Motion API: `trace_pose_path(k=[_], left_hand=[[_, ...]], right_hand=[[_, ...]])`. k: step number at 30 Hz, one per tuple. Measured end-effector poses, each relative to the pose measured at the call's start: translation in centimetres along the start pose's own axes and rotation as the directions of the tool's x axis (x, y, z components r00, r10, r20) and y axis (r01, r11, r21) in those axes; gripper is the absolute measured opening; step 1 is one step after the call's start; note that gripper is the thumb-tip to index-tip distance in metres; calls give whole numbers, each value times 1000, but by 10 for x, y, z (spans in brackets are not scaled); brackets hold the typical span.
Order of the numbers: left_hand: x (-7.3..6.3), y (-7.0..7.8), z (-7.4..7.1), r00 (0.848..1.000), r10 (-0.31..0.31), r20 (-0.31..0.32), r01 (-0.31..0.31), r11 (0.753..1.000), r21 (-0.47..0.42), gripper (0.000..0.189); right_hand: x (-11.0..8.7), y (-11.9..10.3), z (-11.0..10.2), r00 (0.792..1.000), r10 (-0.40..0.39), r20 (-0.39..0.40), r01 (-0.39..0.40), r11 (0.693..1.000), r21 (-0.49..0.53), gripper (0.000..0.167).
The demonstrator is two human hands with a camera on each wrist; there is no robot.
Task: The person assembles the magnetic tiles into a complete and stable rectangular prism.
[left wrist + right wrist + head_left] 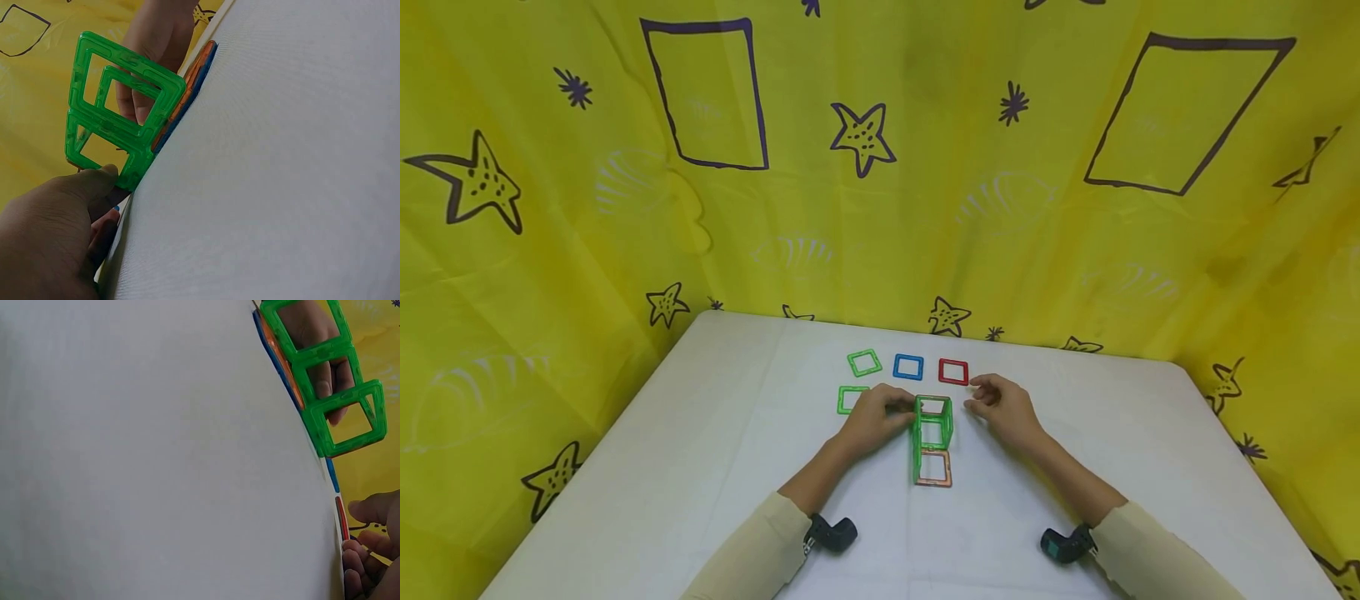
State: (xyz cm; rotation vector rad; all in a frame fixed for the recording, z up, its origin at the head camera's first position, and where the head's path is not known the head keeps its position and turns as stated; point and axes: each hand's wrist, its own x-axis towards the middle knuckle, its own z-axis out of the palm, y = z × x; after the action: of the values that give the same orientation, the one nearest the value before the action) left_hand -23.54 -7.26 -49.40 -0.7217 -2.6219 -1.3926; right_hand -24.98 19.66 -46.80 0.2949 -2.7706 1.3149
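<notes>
A small open structure of green magnetic tiles [119, 49] stands on the table, its square frames joined upright. An orange tile [935, 483] lies flat at its near end; in the left wrist view a blue edge [185, 119] shows beneath the orange. My left hand [874, 421] grips the structure at its far left, the thumb on a lower corner of a green frame and the other fingers partly hidden behind. To the right of the structure, my right hand [1006, 412] hovers near the red tile [953, 382], fingers loosely bent and holding nothing.
Behind the structure lie a blue tile [908, 377] and a green tile [865, 371]. Another green tile [841, 401] is partly covered by my left hand. The white table [760, 483] ends at a yellow patterned curtain [865, 217] at the back and sides.
</notes>
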Motion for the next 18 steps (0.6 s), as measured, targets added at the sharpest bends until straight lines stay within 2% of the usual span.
trace_pose_path(k=[9, 18], left_hand=[[0, 1, 0, 1000, 5, -1, -5, 1000, 4, 26], [-1, 1, 0, 1000, 1, -2, -1, 1000, 5, 26]], right_hand=[[16, 2, -4, 1000, 10, 18, -10, 1000, -28, 40], [21, 3, -5, 1000, 19, 17, -19, 999, -38, 44]])
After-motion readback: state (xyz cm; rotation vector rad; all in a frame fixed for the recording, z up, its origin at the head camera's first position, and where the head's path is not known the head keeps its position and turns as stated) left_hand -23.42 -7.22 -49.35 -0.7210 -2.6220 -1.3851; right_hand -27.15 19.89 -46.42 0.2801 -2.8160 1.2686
